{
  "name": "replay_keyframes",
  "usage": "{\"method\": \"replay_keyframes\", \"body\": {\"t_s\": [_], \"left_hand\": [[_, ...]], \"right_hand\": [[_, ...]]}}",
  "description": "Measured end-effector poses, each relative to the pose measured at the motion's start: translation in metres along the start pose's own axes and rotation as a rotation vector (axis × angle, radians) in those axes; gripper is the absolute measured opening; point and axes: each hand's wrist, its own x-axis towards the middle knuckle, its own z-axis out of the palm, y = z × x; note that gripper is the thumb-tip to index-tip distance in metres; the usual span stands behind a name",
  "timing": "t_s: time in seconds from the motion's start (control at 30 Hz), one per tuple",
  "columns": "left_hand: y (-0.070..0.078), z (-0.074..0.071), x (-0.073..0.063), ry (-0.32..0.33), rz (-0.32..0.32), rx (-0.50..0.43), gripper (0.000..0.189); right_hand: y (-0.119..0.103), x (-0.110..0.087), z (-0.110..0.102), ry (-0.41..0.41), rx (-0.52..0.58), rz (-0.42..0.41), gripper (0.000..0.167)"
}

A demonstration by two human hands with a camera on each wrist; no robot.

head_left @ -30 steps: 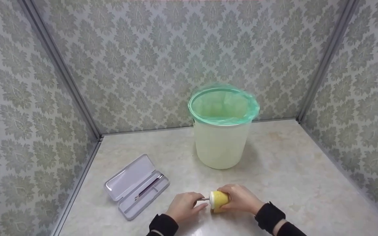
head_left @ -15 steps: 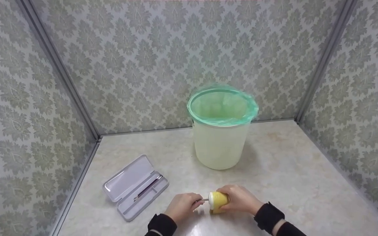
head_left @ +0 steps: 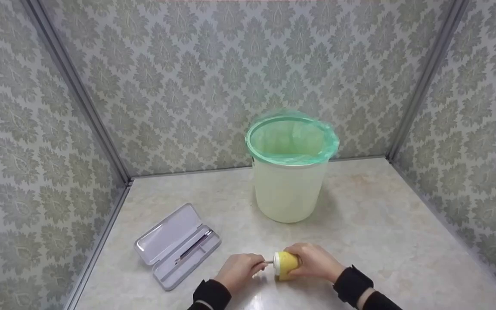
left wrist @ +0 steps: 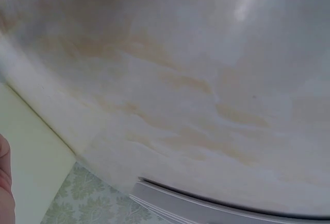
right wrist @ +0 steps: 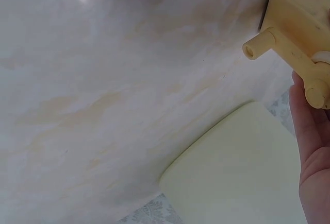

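A yellow crank pencil sharpener (head_left: 287,263) with a white front lies on the table in the head view. My right hand (head_left: 316,261) grips its back end. The right wrist view shows the sharpener's body (right wrist: 299,18) and its crank arm with a knob, beside the fingers (right wrist: 309,136). My left hand (head_left: 240,270) pinches a thin pencil (head_left: 269,261) by its outer end. The pencil's other end meets the sharpener's white front, so its tip is hidden. Only a bit of a hand edges into the left wrist view.
An open pale pencil case (head_left: 168,236) with a dark pencil (head_left: 193,247) in it lies at the left. Behind the hands stands a cream bin (head_left: 290,193) lined with a green bag (head_left: 293,160). Patterned panels (head_left: 213,86) enclose the table (head_left: 385,224).
A second ago my left thumb stood apart from the pencil; now thumb and fingers pinch it. The right hand and sharpener have hardly moved.
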Motion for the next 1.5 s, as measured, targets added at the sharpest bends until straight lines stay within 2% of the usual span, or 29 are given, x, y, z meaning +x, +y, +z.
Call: {"method": "replay_keyframes", "body": {"t_s": [0.2, 0.5, 0.87, 1.5], "left_hand": [[-0.0018, 0.0012, 0.0005, -0.014, 0.003, -0.013, 0.022], [-0.0014, 0.0003, 0.0014, -0.067, -0.045, -0.055, 0.022], [0.0, -0.0005, 0.0006, -0.044, -0.03, -0.006, 0.027], [0.0007, -0.0056, 0.0012, -0.131, -0.091, -0.118, 0.024]], "right_hand": [[0.0003, -0.0003, 0.001, 0.0, 0.012, 0.012, 0.043], [-0.0002, 0.0, 0.0019, -0.016, 0.012, 0.026, 0.041], [-0.0029, 0.0014, -0.0016, -0.024, 0.013, 0.032, 0.04], [-0.0056, 0.0001, -0.0026, -0.023, -0.014, 0.02, 0.043]]}}
